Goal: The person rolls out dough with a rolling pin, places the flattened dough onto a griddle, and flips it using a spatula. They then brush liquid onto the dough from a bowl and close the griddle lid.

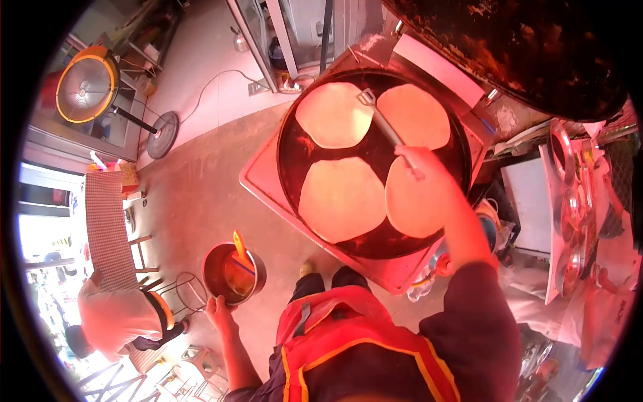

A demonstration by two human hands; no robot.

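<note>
My right hand [418, 161] is closed around the handle of a metal spatula [385, 124], over the round black griddle [288, 161]. The spatula's slotted tip is between the two upper flatbreads, at the edge of the upper left flatbread [333, 115]. Beside it lies the upper right flatbread [415, 115]. Below are the lower left flatbread [341, 199] and the lower right flatbread [410, 204], which my forearm partly covers. My left hand [220, 312] grips the rim of a pot [213, 264] that holds reddish-yellow liquid and an orange-handled utensil [239, 244].
A dark round lid [529, 53] hangs at the upper right. An orange fan [86, 86] stands upper left. Another person [124, 315] is bent near a checkered table [107, 221] at the left. Metal bowls [570, 204] line the right side.
</note>
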